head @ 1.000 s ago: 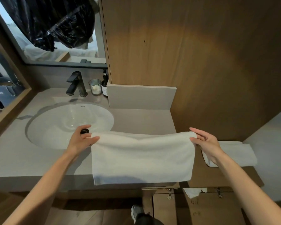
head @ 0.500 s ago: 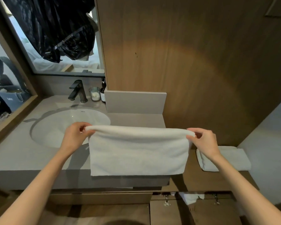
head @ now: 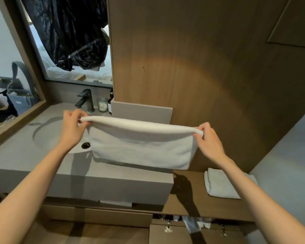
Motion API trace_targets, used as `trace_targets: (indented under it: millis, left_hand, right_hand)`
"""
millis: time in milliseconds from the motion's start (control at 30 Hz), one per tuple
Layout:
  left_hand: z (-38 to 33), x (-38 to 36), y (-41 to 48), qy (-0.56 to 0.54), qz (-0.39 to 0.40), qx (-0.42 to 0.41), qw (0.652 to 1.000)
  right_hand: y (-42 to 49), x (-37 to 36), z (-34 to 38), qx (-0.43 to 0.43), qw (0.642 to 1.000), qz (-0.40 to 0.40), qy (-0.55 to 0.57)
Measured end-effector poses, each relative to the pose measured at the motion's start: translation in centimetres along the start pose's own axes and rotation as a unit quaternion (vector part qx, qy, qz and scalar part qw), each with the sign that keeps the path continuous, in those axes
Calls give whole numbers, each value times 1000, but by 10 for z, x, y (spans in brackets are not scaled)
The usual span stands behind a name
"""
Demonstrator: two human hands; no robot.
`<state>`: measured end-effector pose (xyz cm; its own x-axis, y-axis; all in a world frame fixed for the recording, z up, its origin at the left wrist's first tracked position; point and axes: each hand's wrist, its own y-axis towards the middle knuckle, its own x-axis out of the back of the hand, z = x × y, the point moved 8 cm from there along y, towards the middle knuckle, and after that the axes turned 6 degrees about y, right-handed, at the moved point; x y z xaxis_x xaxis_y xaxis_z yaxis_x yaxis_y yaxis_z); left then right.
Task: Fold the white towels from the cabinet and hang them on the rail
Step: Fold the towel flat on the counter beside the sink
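Held towel (head: 143, 145): plain white, no pattern.
Folded towel (head: 222, 185), right end of the ledge (head: 218, 208): plain white.
Ledge: brown wood grain.
Worktop (head: 16, 161): plain matt grey.
Wall panel (head: 201, 67): brown, vertical wood grain.
Tap (head: 86, 101), back edge of the worktop: black.
Drain (head: 85, 145): black.
Bag (head: 70, 32): glossy black.

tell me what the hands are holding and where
A white towel, by its folded top edge: the left hand pinches the left end, the right hand the right end.

Left hand (head: 72, 128) and right hand (head: 209, 142) pinch a folded white towel (head: 141, 147) above the counter (head: 42, 166).
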<state>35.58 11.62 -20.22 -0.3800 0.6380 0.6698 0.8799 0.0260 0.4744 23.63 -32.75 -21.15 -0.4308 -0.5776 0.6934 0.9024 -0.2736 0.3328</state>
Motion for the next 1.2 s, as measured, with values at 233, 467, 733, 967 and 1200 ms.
trace_targets:
  millis: [233,467,733,967,1200]
  left_hand:
    - [21,-28,45,-62,9,58,996]
    - [32,-44,101,-101,-17,30,994]
    - [113,-101,30,-34,64,29,997]
    - [169,-142,-67,34,221,97,970]
    - [172,-137,-79,-11,201,228,953]
  right_hand:
    - [48,-26,6,0,999,15,45]
    - [101,-48,8,-4,995,-43,87]
    - [44,-133,-44,-49,997,33,49]
    - [-39,-202,-103,-97,969,213,-81]
    - [-29,-194,-115,-214,965,146,41]
